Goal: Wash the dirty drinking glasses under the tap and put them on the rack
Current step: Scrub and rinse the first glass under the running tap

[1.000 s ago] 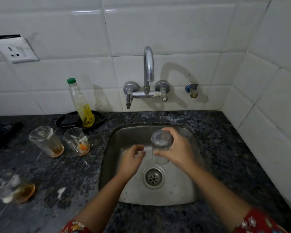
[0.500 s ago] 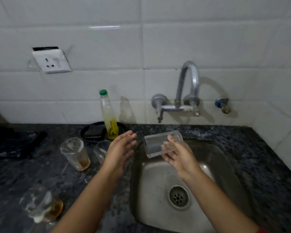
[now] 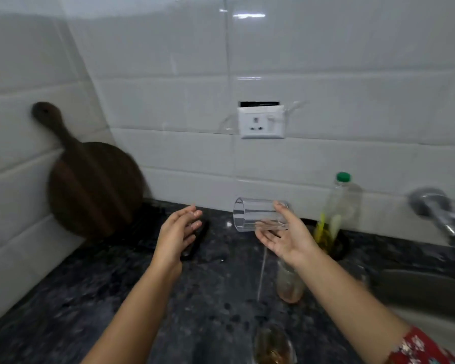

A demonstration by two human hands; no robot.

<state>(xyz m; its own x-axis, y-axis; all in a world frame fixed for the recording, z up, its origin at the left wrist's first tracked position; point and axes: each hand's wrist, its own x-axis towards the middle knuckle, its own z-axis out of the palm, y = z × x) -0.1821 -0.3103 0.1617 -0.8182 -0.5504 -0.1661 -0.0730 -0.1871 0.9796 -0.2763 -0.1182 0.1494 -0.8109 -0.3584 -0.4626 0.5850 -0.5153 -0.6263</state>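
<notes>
A glass [image 3: 258, 216] is being held sideways above the counter [image 3: 103, 298], pinched between thumb and fingers of the right hand [image 3: 289, 240]; the left hand [image 3: 175, 233] is being held open and empty nearby.

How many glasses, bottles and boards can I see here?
Glasses: 3 (held glass, dirty glass, bottom glass)
Bottles: 1 (bottle)
Boards: 1 (board)
Total: 5
</notes>
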